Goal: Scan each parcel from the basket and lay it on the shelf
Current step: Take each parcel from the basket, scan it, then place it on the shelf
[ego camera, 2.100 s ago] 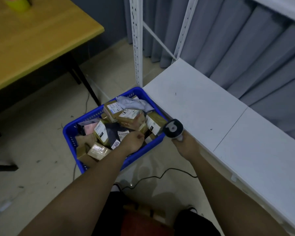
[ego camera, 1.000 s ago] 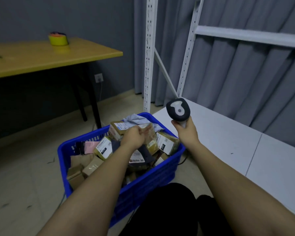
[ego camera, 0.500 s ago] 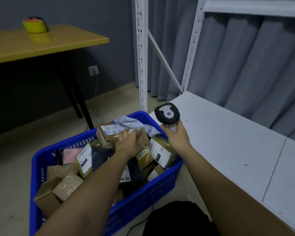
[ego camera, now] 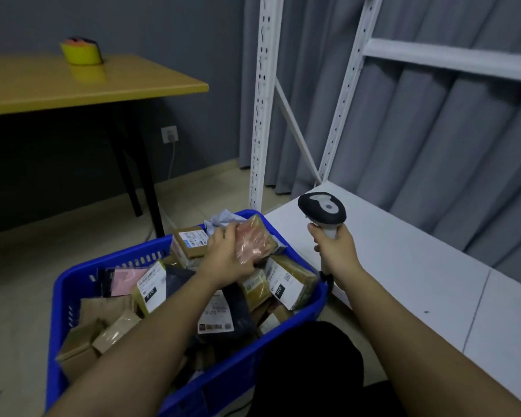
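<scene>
Parcel lifted over basket, scanner raised.
Left hand (ego camera: 227, 256) gripping taped parcel (ego camera: 254, 240) above blue basket (ego camera: 73, 284); right hand (ego camera: 335, 247) clenched round scanner (ego camera: 321, 209), near white shelf (ego camera: 403, 266).

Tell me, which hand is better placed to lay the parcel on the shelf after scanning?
Left. The left hand already grips the tape-wrapped parcel above the basket; the right hand is occupied gripping the scanner beside the shelf.
</scene>
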The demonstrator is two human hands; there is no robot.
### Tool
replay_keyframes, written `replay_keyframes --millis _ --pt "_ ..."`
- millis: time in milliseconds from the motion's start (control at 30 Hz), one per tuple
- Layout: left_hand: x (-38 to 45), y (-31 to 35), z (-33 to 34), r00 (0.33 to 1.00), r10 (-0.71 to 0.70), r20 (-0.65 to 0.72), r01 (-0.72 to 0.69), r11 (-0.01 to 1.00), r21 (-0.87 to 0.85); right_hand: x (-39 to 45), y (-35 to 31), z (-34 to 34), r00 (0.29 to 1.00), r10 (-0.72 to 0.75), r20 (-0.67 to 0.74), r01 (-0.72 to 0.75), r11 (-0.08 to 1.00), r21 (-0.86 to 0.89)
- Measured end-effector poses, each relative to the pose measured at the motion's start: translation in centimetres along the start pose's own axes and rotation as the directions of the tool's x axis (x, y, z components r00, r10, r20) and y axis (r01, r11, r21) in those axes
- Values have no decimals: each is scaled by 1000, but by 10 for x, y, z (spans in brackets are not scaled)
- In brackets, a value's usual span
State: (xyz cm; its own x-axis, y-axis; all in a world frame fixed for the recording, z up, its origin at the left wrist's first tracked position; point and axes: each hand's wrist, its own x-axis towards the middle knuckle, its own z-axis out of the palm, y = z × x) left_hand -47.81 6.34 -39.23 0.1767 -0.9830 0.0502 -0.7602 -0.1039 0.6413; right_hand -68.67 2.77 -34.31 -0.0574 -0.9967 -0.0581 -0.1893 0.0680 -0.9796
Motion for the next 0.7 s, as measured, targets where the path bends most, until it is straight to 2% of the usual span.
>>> replay_keyframes --millis 100,233,333,467,500,567,600,633,667,700 --pt "-22 9 -30 970 232 -65 -237 969 -67 -8 -19 3 998 67 0 -67 991 113" --pt "-36 20 -58 867 496 -52 -494 868 57 -16 -43 5 995 70 68 -84 968 234" --pt "-35 28 -69 824 562 -65 -552 824 131 -24 -55 9 992 62 108 -87 964 251" --pt "-33 36 -67 784 617 -67 -609 786 101 -33 -60 18 984 32 173 -104 900 424" --pt "-35 39 -66 795 601 -88 -601 799 28 -34 -60 18 985 30 172 -106 885 453" --pt "-41 49 -65 854 491 -175 -521 808 -276 -35 -60 17 989 33 143 -99 868 486" --pt "-43 56 -64 892 378 -247 -452 754 -477 -35 -58 17 992 41 117 -94 860 502" --pt "-43 63 -63 933 219 -286 -358 658 -663 -35 -57 16 995 47 93 -89 847 524" --pt "-42 71 -64 958 63 -279 -266 551 -791 -34 -56 17 996 49 76 -83 834 545" --pt "-37 75 -62 968 -44 -247 -191 505 -841 -34 -56 18 997 50 64 -77 822 565"
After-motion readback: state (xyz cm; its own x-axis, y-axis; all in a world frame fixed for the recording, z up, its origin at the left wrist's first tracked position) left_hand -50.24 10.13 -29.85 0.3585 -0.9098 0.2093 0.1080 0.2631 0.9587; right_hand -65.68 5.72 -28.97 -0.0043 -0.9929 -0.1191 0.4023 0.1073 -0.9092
